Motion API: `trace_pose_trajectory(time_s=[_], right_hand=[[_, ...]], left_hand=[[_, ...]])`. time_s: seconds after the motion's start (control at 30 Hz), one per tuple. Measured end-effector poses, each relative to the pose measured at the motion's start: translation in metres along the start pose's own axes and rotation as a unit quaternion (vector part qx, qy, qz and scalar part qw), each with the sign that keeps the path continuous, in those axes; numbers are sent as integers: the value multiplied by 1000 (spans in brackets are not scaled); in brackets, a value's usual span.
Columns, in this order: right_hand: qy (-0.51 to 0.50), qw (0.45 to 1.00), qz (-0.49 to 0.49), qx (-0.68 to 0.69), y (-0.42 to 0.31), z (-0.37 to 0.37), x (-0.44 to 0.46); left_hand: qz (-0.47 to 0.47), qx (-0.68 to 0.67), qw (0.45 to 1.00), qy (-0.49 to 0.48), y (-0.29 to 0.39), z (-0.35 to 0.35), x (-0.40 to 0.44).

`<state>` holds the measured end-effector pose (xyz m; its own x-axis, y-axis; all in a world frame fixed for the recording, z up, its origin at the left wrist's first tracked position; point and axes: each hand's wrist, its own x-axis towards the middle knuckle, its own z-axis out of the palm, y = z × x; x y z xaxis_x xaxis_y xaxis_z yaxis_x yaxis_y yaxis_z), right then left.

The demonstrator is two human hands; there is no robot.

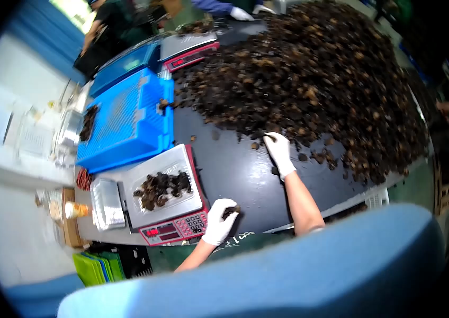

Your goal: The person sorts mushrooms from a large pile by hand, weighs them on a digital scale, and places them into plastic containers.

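While the left hand [218, 222], low centre in the head view, curls around a dark piece [230, 212], the right hand [279, 153] sits at the near edge of the dark heap [314, 74] across the upper right; whether its narrowed fingers grip anything, I cannot tell. Similar pieces [155, 192] lie on the scale [141, 213], lower left. This looks like hand-picking; another pick would call for a light pinch.
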<state>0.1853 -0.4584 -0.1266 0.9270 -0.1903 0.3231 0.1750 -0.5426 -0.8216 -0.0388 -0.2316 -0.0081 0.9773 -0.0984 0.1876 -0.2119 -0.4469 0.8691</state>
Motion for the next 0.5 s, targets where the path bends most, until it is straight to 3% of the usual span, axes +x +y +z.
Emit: trace_pose_trajectory(time_s=[0.1,0.13,0.17,0.2,0.23,0.3,0.37,0.43,0.5], right_hand=[[-17,991,49,119,-22,14,-11],[-119,960,113,226,-72,4,-15],[-131,969,21,207,-94,15,-21],[-170,959,-12,226,-126,23,-28],[-206,947,-45,244,-162,28,-35],[-308,898,-52,309,-225,42,-49],[-370,859,-93,342,-255,77,-65],[-393,856,-239,234,-299,86,-70],[-407,835,-322,183,-303,118,-84]], left_hand=[[-39,47,991,121,15,-68,-15],[-24,31,984,176,-2,-89,-20],[19,114,963,245,-2,-112,-18],[-21,53,956,289,-22,-131,-23],[-24,117,939,324,-24,-150,-22],[-36,152,916,369,-42,-182,-20],[-13,166,913,371,-75,-205,-16],[3,160,916,367,-88,-216,-6],[-5,161,928,335,-90,-222,2]])
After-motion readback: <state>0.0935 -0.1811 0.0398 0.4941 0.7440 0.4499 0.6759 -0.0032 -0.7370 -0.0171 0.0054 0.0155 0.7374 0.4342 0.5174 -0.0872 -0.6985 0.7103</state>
